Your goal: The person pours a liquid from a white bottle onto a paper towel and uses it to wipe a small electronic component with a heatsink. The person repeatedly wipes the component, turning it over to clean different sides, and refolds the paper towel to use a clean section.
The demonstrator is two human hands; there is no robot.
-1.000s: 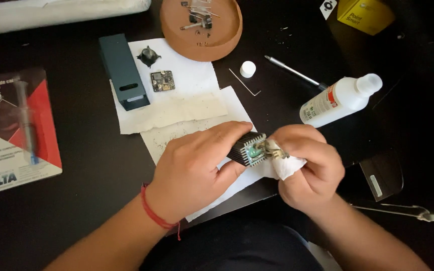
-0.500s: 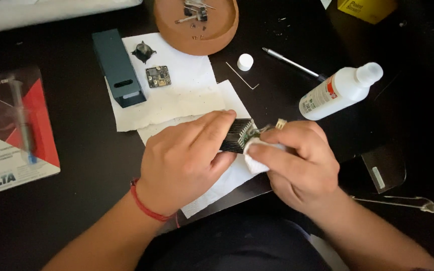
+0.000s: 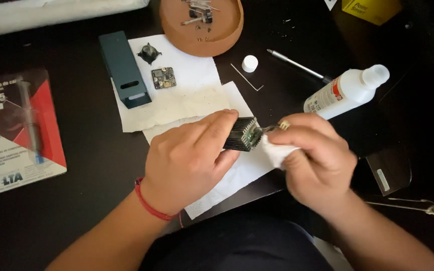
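At the middle of the frame, the left hand (image 3: pixel 189 158) grips a small black finned block (image 3: pixel 241 134) over white paper towels (image 3: pixel 177 103), while the right hand (image 3: pixel 317 158) pinches a white wipe (image 3: pixel 277 152) against its end.

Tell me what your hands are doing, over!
Left hand gripping small black finned block. Right hand pressing white tissue wad against its end. White bottle lying close by, not in the way.
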